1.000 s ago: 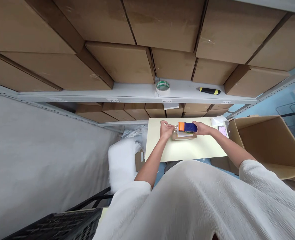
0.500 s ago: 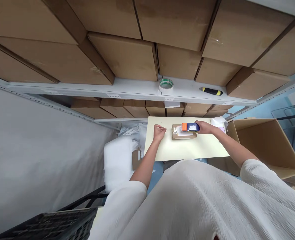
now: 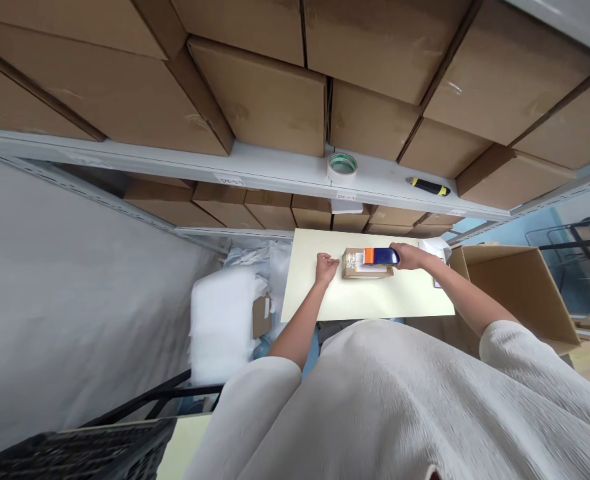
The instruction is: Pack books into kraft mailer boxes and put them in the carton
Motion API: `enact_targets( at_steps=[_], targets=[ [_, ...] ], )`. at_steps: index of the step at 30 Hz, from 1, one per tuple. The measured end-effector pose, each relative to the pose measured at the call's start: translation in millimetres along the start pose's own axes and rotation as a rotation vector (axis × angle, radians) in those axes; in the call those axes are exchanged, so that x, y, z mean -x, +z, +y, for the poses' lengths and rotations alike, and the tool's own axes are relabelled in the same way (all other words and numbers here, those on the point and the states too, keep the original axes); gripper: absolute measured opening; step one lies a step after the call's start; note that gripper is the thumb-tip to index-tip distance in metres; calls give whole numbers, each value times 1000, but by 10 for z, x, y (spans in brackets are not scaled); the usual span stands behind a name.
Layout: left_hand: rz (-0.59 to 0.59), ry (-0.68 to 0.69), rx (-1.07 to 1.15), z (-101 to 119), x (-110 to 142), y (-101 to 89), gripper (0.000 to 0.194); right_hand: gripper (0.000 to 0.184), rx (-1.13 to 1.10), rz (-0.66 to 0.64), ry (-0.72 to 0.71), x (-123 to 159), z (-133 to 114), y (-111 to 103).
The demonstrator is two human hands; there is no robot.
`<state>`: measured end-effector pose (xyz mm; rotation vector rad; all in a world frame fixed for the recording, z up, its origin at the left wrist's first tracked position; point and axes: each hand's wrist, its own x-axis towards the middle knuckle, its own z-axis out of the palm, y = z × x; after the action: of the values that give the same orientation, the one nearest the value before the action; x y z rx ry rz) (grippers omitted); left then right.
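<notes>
A small cardboard box [image 3: 368,274] lies on the pale yellow tabletop [image 3: 305,303], with a white label on top and shiny clear tape over its left end. My right hand [image 3: 407,256] is closed round the handle of a dark blue tape dispenser [image 3: 385,256], whose orange front is over the top of the box. Just left of the box is my left hand [image 3: 327,268], its fingers curled and pressed together; whether anything small is in them is hidden.
On the shelf above stand a tape roll [image 3: 342,167], a black-and-yellow utility knife [image 3: 429,186] and several cartons [image 3: 265,93]. An open carton [image 3: 519,287] is at the right. White wrapping material [image 3: 223,327] stands at the left, and a black crate [image 3: 89,453] at lower left.
My left hand has moved right, closer to the taped end of the box. The dispenser stays over the box in my right hand. The view has shifted slightly.
</notes>
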<state>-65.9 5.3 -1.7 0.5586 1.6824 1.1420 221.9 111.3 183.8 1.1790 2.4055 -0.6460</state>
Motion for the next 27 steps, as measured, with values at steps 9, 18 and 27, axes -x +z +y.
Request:
enact_targets(
  at_steps=[9, 18, 27],
  targets=[
    [-66, -101, 2, -19, 31, 239, 38, 38, 11, -9, 27, 10, -36, 16],
    [-101, 147, -56, -6, 168, 184, 27, 38, 33, 9, 15, 14, -23, 65],
    [-325, 512, -514, 233, 230, 98, 75, 46, -19, 88, -1, 21, 68, 188]
  ],
)
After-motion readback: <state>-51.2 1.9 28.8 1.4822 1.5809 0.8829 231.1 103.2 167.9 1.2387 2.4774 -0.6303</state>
